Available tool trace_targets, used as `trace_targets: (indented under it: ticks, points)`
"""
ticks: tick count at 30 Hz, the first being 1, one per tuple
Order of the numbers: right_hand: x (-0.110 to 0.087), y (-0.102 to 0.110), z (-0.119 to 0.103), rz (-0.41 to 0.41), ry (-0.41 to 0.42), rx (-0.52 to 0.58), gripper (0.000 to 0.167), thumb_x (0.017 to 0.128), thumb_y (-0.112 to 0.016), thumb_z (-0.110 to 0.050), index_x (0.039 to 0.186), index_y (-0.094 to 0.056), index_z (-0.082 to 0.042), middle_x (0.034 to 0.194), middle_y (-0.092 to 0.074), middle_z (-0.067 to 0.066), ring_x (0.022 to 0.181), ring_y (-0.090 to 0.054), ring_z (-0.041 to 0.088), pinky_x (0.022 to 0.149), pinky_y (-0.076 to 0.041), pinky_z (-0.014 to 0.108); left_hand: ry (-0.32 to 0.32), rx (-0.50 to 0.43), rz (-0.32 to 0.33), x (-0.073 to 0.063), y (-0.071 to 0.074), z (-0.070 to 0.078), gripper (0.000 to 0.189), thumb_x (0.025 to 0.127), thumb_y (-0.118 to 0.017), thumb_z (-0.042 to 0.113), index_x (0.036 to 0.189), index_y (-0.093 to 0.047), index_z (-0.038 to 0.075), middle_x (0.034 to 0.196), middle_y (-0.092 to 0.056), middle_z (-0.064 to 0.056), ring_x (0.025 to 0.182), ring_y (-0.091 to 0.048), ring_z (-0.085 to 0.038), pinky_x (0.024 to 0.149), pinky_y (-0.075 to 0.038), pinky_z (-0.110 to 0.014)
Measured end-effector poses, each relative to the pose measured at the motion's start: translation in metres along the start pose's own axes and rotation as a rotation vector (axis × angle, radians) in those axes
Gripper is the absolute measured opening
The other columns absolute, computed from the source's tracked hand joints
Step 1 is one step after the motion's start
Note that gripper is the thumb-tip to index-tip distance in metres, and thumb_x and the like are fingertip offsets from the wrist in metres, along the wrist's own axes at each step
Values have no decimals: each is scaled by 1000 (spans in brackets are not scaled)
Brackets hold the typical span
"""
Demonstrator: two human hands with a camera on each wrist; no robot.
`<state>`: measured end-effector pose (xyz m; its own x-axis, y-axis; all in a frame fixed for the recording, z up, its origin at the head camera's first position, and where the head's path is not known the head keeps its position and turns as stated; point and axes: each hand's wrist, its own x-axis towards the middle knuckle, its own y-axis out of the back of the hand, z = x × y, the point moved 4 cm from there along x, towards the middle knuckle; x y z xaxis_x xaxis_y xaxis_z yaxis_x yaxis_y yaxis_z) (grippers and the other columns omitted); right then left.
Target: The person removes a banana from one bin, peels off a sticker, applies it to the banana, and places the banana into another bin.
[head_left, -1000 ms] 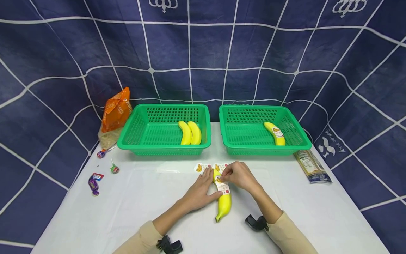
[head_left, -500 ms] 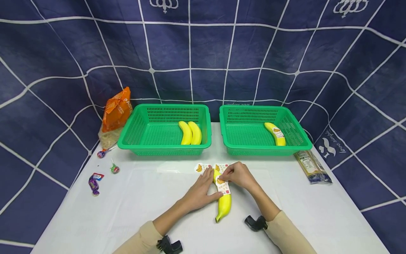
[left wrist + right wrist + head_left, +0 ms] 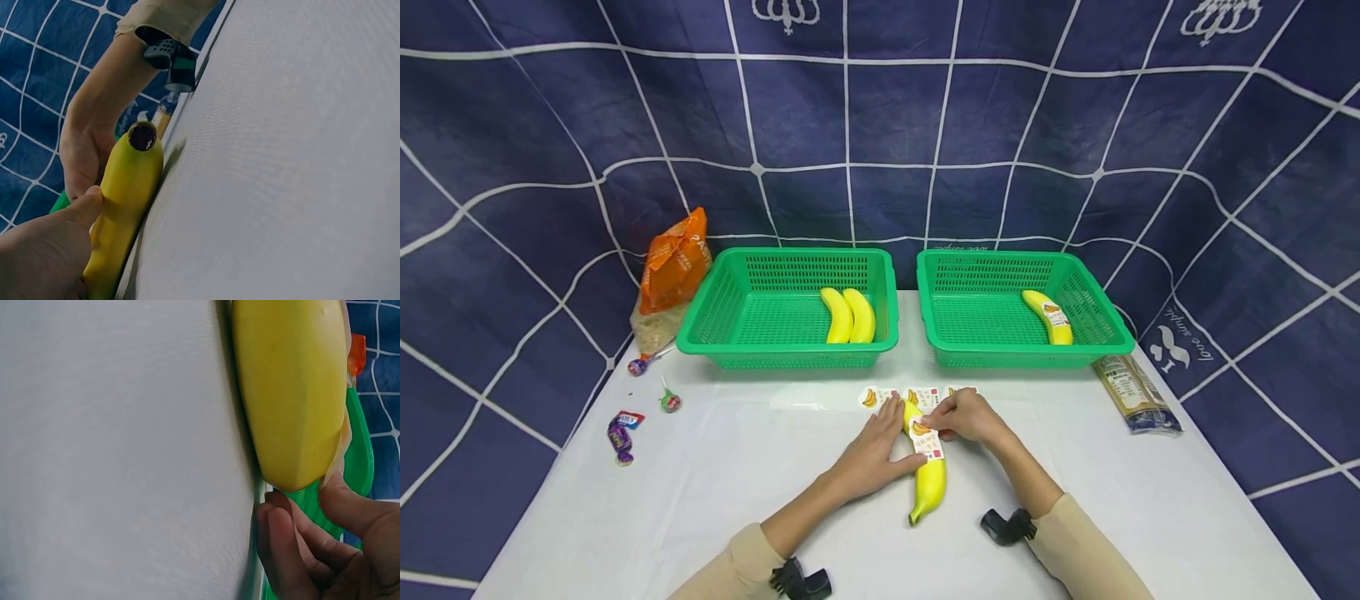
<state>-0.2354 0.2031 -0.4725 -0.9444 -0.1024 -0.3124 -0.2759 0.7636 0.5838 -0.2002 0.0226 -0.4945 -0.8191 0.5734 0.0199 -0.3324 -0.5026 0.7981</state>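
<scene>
A yellow banana (image 3: 930,485) lies lengthwise on the white table, with a printed label (image 3: 929,445) on its upper side. My left hand (image 3: 867,454) rests along its left side, fingers extended toward the far end. Its thumb (image 3: 92,195) touches the banana near the label's lower edge. From the right, my right hand (image 3: 973,419) touches the upper part of the label. In the right wrist view its thumb (image 3: 344,500) is against the label's edge, while the loosely bent fingers stay apart from it. Just beyond the banana lies a row of similar banana labels (image 3: 921,397).
Behind stand two green baskets: the left basket (image 3: 767,347) holds two plain bananas (image 3: 861,317), the right basket (image 3: 1000,353) one labelled banana (image 3: 1037,304). Lollipops (image 3: 671,402), a purple-wrapped sweet (image 3: 621,439) and an orange bag (image 3: 674,262) lie left; a packet (image 3: 1137,393) lies right.
The label's upper part, tilted a second ago, now looks flatter on the banana. My right hand has shifted slightly, uncovering a third label in the row. The left hand stays in place.
</scene>
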Motion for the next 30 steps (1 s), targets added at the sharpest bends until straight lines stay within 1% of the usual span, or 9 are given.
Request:
trace_targets:
  ticks: [5,8,11,15,17,21,27,30]
  points:
    - [-2,0,4,-55,38,33,13,85,-74,-10,88,-74,3,77,-70,6,62,-65,10,61,-59,27,1,-11,2,0,-1,1,96,92,-48,65,154,-17,0,165,-6,-14,153,-8,-25,124,-16,-49]
    - [-5,1,7,-110,68,47,14,85,-73,-6,92,-73,6,78,-72,9,65,-68,13,62,-60,29,-3,-3,1,0,-1,1,96,92,-48,65,154,-16,0,164,-5,-15,153,-8,-26,124,-16,-48]
    - [-9,1,9,-170,80,51,14,83,-72,-1,94,-71,8,77,-72,11,66,-68,14,63,-60,29,-5,2,0,-1,0,1,96,92,-48,64,154,-16,-1,164,-5,-16,153,-8,-27,124,-16,-47]
    - [-13,1,9,-227,92,32,15,80,-74,3,93,-70,9,74,-71,9,65,-66,10,62,-58,26,-9,-5,3,-1,1,-1,96,92,-50,63,154,-15,-1,164,-5,-16,153,-8,-28,124,-15,-47]
    - [-14,1,7,-242,96,27,16,79,-74,4,94,-70,9,73,-71,8,65,-63,9,62,-56,24,-17,-6,6,0,2,-2,96,92,-51,62,154,-16,-2,164,-6,-17,153,-8,-28,124,-16,-48]
    - [-13,2,4,-251,100,11,19,79,-75,1,96,-70,8,75,-71,7,66,-61,8,64,-54,22,-20,-21,0,-1,2,-3,96,92,-52,62,154,-16,-2,164,-6,-17,153,-8,-27,124,-15,-48]
    - [-12,3,1,-249,105,-50,28,74,-83,-8,96,-71,5,73,-71,5,66,-60,8,64,-52,21,-27,-24,0,0,0,-4,96,92,-51,63,154,-16,-1,164,-6,-15,153,-7,-26,124,-15,-47]
    - [-11,3,1,-260,114,-57,27,74,-83,-6,96,-70,5,73,-70,4,66,-59,9,64,-51,22,-29,-22,5,0,-1,-3,96,92,-51,63,154,-16,0,164,-7,-15,153,-8,-26,124,-15,-47]
